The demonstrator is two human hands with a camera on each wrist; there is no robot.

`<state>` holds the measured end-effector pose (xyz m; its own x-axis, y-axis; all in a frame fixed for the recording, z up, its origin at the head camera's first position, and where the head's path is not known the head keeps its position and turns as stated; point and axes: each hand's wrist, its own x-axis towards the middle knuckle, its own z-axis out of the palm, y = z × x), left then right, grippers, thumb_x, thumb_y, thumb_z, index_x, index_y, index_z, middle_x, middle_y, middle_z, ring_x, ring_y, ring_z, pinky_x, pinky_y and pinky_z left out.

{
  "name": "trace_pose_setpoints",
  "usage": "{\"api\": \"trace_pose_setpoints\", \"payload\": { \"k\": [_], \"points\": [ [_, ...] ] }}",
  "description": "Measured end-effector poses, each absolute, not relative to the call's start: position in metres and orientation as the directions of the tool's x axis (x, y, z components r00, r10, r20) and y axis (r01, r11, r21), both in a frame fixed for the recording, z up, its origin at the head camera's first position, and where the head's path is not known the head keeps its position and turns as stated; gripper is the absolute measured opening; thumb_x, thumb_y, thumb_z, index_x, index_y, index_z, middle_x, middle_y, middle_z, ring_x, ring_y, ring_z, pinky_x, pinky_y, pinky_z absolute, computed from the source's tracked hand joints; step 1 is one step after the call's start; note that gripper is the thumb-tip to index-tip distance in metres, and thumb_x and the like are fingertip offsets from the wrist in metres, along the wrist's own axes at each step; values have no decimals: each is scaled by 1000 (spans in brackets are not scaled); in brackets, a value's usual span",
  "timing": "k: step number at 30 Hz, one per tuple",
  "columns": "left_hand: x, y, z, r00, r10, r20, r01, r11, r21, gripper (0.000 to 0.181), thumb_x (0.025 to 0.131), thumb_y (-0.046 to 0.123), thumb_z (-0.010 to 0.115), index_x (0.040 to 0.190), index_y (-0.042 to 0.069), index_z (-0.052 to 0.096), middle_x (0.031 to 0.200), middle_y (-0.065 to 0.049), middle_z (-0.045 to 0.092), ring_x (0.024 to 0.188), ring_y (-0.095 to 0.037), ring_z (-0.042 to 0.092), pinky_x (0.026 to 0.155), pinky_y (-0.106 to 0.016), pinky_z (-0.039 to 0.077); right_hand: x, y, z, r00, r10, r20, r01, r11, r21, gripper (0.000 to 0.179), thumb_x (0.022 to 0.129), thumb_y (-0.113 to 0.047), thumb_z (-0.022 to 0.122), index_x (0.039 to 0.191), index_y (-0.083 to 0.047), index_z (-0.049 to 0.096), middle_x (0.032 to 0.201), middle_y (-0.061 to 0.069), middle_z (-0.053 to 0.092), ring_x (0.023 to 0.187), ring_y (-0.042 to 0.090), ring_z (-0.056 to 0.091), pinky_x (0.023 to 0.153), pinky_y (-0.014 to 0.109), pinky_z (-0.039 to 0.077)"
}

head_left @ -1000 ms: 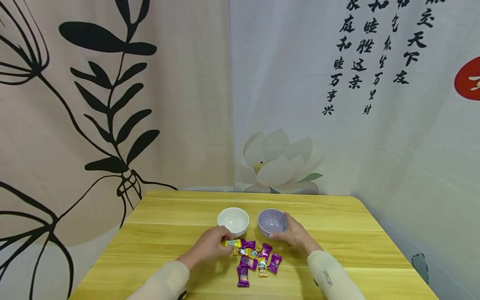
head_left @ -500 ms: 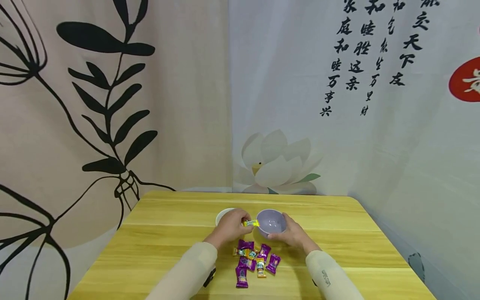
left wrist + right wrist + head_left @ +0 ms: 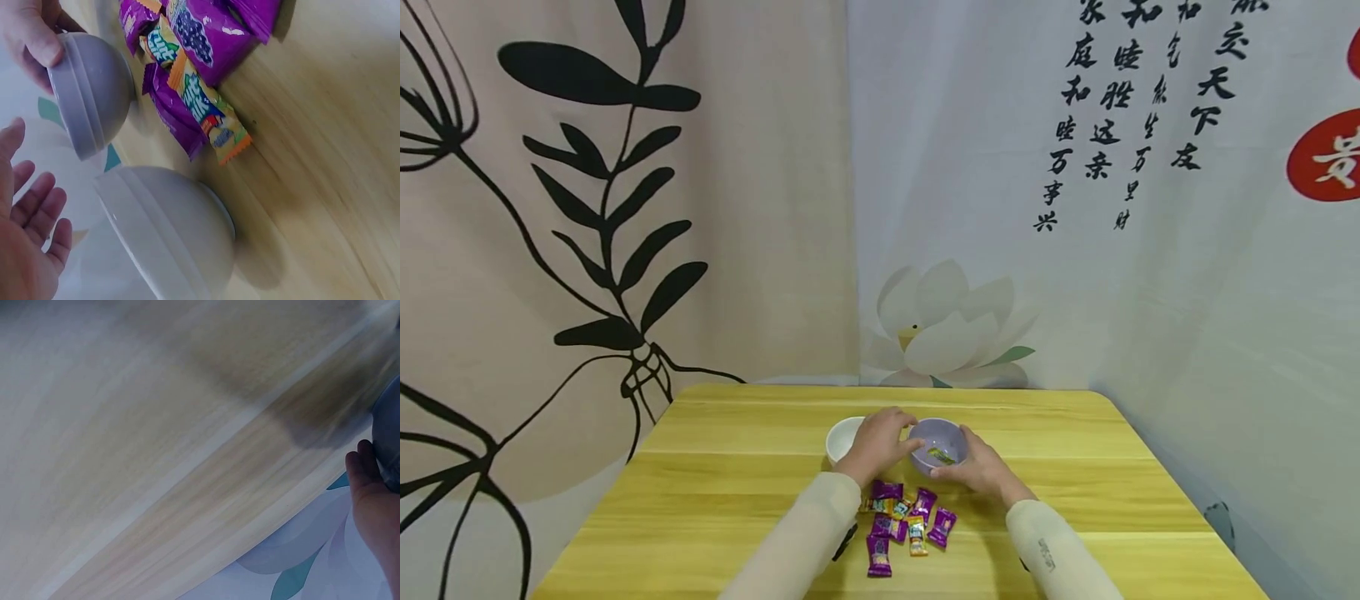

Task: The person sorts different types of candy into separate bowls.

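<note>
My left hand hovers between the two bowls with fingers spread and nothing in them. Below its fingertips, a yellow-wrapped candy lies inside the lavender bowl. My right hand grips that bowl from the right, thumb at the near side and fingers at the far side. The white bowl is partly hidden behind my left hand; the left wrist view shows its outer wall. Nearer me lies a loose pile of purple-wrapped candies and yellow-orange ones.
The wooden table has its back edge close to a printed cloth backdrop with plants and writing. Both forearms, in pale sleeves, reach in on either side of the candy pile.
My left hand has carried a yellow candy from the pile over to the lavender bowl and let it go inside. The right hand keeps its hold on the bowl.
</note>
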<state>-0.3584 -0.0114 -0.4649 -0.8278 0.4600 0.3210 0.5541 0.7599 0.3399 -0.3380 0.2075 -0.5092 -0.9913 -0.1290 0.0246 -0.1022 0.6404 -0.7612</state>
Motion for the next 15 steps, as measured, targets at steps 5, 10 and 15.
{"api": "trace_pose_setpoints", "payload": {
  "k": [5, 10, 15],
  "points": [
    [-356, -20, -460, -826, 458, 329, 558, 745, 364, 36, 93, 35, 70, 120, 10, 70, 115, -6, 67, 104, -21, 62, 92, -41, 51, -339, 208, -510, -991, -129, 30, -106, 633, -767, 117, 72, -49, 86, 154, 4, 21, 146, 26, 43, 129, 45, 46, 105, 62, 37],
    [-351, -26, -457, -833, 455, 314, 550, 741, 385, 36, 93, 34, 70, 121, 11, 69, 115, -5, 66, 104, -21, 61, 91, -41, 51, -340, 208, -511, -992, -125, 22, -97, 633, -768, 118, 71, -50, 87, 154, 3, 22, 146, 25, 44, 129, 44, 46, 104, 62, 37],
    [-349, -32, -457, -829, 461, 317, 555, 743, 374, 36, 93, 37, 70, 120, 13, 69, 111, 0, 66, 103, -18, 61, 90, -38, 51, -339, 206, -510, -993, -120, 9, -83, 627, -774, 118, 71, -50, 87, 155, 2, 21, 146, 24, 43, 130, 45, 45, 105, 63, 36]
  ]
}}
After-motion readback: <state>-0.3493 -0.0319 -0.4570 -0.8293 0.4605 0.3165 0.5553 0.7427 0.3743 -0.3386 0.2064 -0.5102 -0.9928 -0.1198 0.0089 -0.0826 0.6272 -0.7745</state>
